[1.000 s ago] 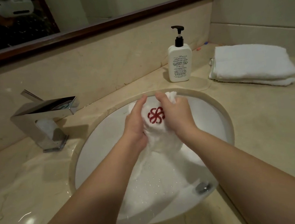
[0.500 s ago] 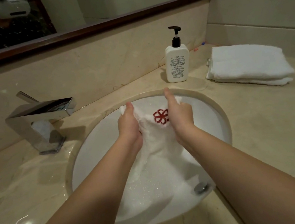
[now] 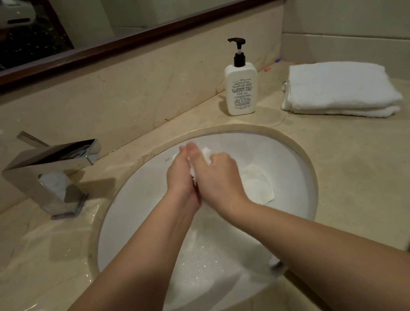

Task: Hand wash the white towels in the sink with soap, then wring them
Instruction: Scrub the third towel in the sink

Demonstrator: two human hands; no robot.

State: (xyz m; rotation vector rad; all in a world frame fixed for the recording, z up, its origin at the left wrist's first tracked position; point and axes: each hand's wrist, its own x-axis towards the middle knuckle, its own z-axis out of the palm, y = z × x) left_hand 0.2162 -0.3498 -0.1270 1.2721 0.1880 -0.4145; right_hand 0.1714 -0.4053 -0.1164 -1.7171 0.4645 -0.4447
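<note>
I see my left hand (image 3: 179, 175) and right hand (image 3: 218, 177) pressed together over the sink (image 3: 300, 159), squeezing the wet towel (image 3: 207, 152) between the palms. Its loose end (image 3: 257, 182) trails right of the grip into the sink. Soap bottle (image 3: 241, 88) and folded towels (image 3: 338, 90) sit beyond, to the right.

A white wet towel (image 3: 256, 182) in a white sink (image 3: 287, 160), beige veined marble counter (image 3: 356, 175), white soap bottle (image 3: 241, 88) with black pump, white folded towels (image 3: 338, 90), chrome faucet (image 3: 51, 174), dark brown mirror frame (image 3: 132, 39).
</note>
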